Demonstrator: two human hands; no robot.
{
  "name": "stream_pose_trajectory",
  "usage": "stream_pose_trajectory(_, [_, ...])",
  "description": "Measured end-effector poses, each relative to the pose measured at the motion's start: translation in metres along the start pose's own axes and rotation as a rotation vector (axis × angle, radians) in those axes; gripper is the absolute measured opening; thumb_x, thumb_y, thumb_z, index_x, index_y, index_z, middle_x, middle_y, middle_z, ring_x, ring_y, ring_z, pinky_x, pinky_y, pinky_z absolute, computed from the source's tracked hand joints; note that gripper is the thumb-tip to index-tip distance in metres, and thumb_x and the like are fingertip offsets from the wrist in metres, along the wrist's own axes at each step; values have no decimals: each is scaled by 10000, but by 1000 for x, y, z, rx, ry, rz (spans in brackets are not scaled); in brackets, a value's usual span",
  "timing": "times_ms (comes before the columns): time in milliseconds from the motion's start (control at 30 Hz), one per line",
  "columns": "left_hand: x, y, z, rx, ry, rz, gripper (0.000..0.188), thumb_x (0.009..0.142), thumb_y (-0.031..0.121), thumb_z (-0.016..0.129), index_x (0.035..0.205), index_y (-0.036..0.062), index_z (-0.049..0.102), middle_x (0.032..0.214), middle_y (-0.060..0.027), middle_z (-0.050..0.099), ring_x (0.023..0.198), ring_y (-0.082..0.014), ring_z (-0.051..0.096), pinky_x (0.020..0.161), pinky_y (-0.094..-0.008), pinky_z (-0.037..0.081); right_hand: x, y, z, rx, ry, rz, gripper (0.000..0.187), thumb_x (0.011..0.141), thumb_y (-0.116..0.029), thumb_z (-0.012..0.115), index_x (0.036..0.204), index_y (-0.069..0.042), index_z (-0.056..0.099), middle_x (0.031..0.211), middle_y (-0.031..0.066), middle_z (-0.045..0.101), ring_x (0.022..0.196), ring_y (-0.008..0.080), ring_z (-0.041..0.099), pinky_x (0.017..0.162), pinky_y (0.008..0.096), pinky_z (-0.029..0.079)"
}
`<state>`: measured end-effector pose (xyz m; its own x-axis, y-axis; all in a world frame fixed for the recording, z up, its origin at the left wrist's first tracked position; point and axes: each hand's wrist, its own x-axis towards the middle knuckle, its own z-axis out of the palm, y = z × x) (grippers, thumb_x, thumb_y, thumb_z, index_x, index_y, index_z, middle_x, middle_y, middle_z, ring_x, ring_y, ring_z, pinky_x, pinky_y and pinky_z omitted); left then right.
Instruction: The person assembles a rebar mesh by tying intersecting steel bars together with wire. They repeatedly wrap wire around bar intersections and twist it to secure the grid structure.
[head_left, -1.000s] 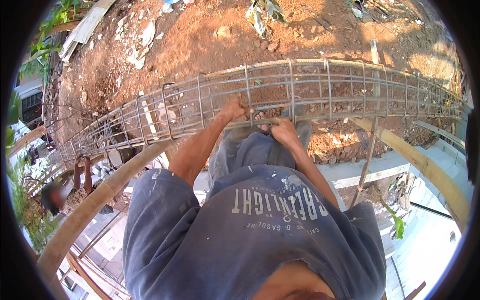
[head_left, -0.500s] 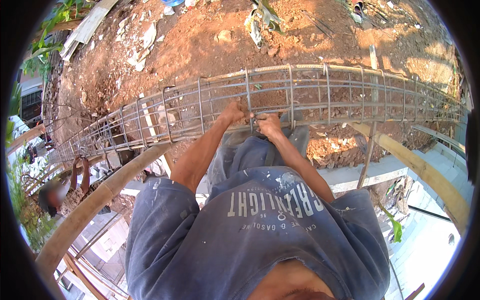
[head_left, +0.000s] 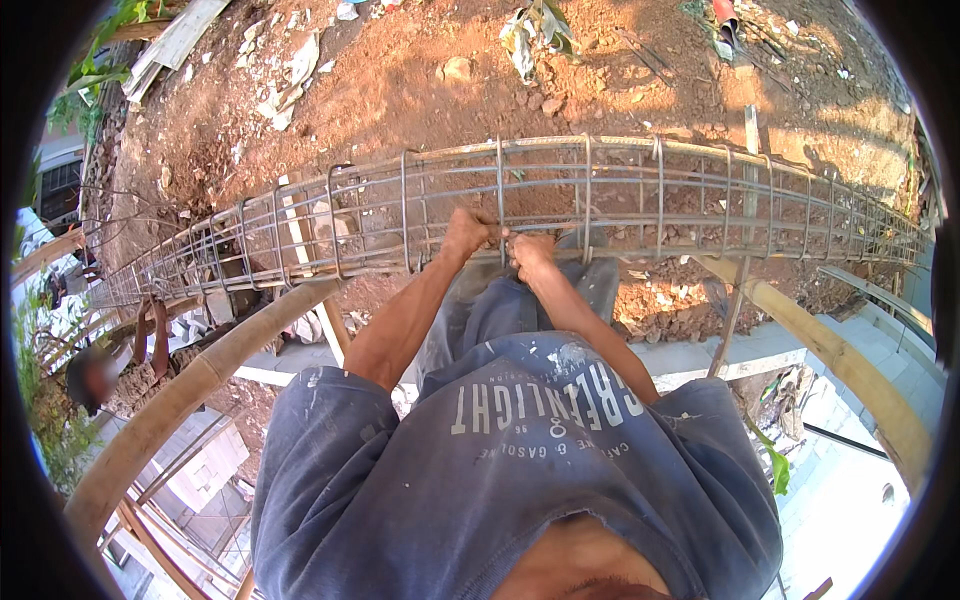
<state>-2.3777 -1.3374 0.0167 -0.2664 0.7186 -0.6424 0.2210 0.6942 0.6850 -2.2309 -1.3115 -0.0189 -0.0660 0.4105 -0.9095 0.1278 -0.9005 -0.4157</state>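
Observation:
A long cage of steel reinforcing bars (head_left: 690, 221) with square stirrups runs across in front of me. Both hands meet at its near side, beside one upright stirrup (head_left: 501, 180). My left hand (head_left: 467, 233) is closed, its fingertips pressed together at the stirrup where it crosses a lengthwise bar. Just right of that stirrup, my right hand (head_left: 531, 252) is closed as well, with bent fingers close to the left fingertips. Whatever is pinched between the fingers is too small and hidden to make out.
Bamboo poles (head_left: 205, 365) (head_left: 835, 345) slope down on both sides of me below the cage. A wooden post (head_left: 748, 190) stands behind the bars at right. At far left, another person (head_left: 135, 385) reaches up to the cage. Reddish soil with rubble (head_left: 380, 90) lies beyond.
My hands have drawn slightly closer together at the same stirrup. My right hand has turned and shifted a little left. The view has shifted slightly.

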Motion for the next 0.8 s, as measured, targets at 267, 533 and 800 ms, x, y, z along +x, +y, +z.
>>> stream_pose_trajectory(267, [-8,8,4,-30,16,-56,280,676,214,857,812,-2,745,744,-106,698,696,-169,607,666,-336,478,-35,-26,-20,-80,-120,-18,136,783,-26,631,665,-35,563,558,38,499,399,115,399,328,291,279])
stream_pose_trajectory(533, [6,-13,6,-102,98,92,224,710,197,840,744,14,715,638,-76,674,587,-153,583,586,-348,457,-22,-22,-7,102,-98,67,90,847,-73,664,799,-7,626,659,65,559,421,82,408,334,251,270])
stream_pose_trajectory(800, [-8,9,4,-61,115,140,221,729,207,817,734,13,710,605,-79,641,576,-158,576,581,-344,461,-26,-35,-7,151,-139,133,176,804,-36,619,655,-82,536,560,3,460,428,76,376,345,254,227])
